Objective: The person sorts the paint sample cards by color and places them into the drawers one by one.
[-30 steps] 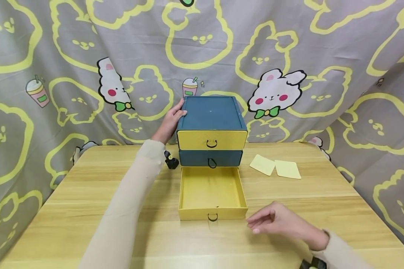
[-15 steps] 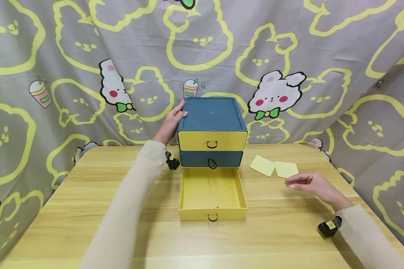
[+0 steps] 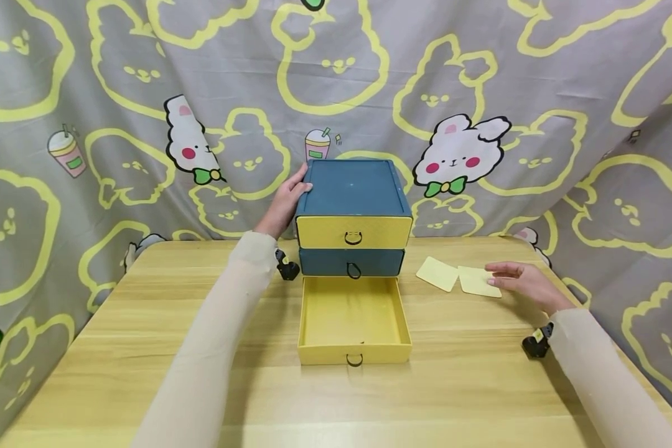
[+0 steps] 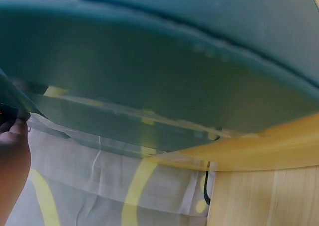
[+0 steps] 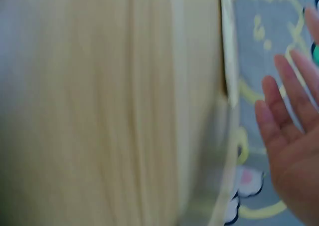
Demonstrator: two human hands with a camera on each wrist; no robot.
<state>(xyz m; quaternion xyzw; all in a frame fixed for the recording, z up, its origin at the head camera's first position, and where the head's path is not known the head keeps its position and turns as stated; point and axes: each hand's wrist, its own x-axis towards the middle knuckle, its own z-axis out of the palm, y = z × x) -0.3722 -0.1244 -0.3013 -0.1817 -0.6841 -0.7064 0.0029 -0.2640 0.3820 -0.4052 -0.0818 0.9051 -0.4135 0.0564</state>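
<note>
In the head view, a stacked drawer unit [image 3: 350,186] with a blue top stands mid-table. Its upper yellow drawer is closed, and the lower yellow drawer [image 3: 355,354] is pulled out with a bare floor showing. My left hand [image 3: 284,200] holds the unit's upper left edge, thumb on the top; in the left wrist view the hand [image 4: 12,156] is partly cut off beside the blue side panel. To the right, my right hand [image 3: 523,285] hovers at the right yellow card [image 3: 475,281], thumb and fingers apart. The left yellow card [image 3: 437,274] lies beside it.
The wooden table [image 3: 145,348] runs back to a grey patterned curtain [image 3: 246,81], which also hangs along both sides. A black loop handle [image 3: 354,359] hangs on the pulled-out drawer's front. Black wrist cameras [image 3: 537,342] are worn on both wrists.
My right hand has gone from near the open drawer's front corner rightward and away from me, to the right card. My left hand stays at the unit. Both cards lie as before.
</note>
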